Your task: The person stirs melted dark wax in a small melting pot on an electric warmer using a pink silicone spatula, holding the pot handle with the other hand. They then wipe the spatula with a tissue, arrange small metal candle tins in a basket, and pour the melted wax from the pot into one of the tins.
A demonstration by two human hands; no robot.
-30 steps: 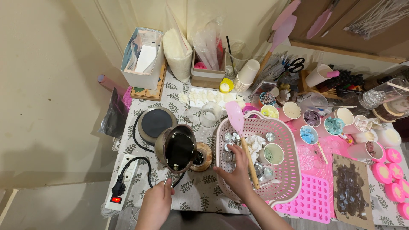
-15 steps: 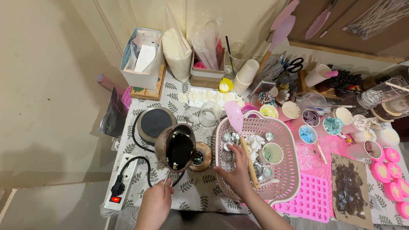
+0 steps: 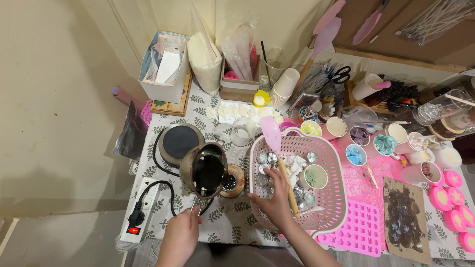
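The worktop (image 3: 227, 225) is covered by a cloth printed with leaves and is set into a corner of cream walls, with a brown board at its back right edge where pink spatulas (image 3: 324, 29) are hung. Along the back edge a white box of papers (image 3: 165, 66), a bag of white flakes (image 3: 204, 62) and a stack of paper cups (image 3: 283, 86) are lined up. Near the left edge a round black hotplate (image 3: 179, 142) is placed, and a white power strip (image 3: 140, 210) with a lit red switch is laid at the front left corner. The right half is crowded with small cups of coloured bits, a pink mould (image 3: 360, 227) and pink discs at the right edge. A metal pot (image 3: 205, 170) with dark contents is held by its handle in the clenched left hand (image 3: 179, 237), tipped over a small round wooden holder (image 3: 231, 180) just left of the pink basket (image 3: 324, 210). The right hand (image 3: 273, 200) is placed inside the basket, its fingers closed on one of the small silver cups (image 3: 262, 158) lying by a wooden-handled spatula (image 3: 278, 153). Compared with half a second earlier, the pot has been carried slightly lower and nearer the front edge, while the right hand has been kept in the same spot.
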